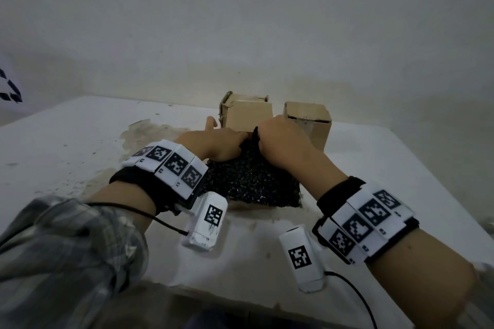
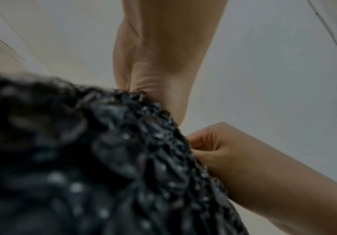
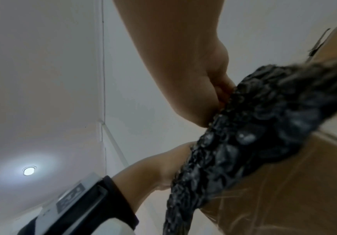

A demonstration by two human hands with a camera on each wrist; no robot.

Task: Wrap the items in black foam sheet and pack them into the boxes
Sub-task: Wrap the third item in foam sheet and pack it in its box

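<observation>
On the tabletop (image 1: 80, 141), before two cardboard boxes (image 1: 247, 112), both hands' fingers pinched the far edge of a black foam sheet (image 1: 251, 181); it looked light, soft and crumply, best gripped by its gathered edge.

boxes: 2, cardboard, centre of the head view – left box (image 1: 247, 112), right box (image 1: 308, 120) | black foam sheet (image 1: 251, 179): 1, below the boxes | hands: 2 – left hand (image 1: 211, 145), right hand (image 1: 283, 141) | wristbands with square markers: 2, lower left (image 1: 171, 165) and lower right (image 1: 366, 224)
</observation>
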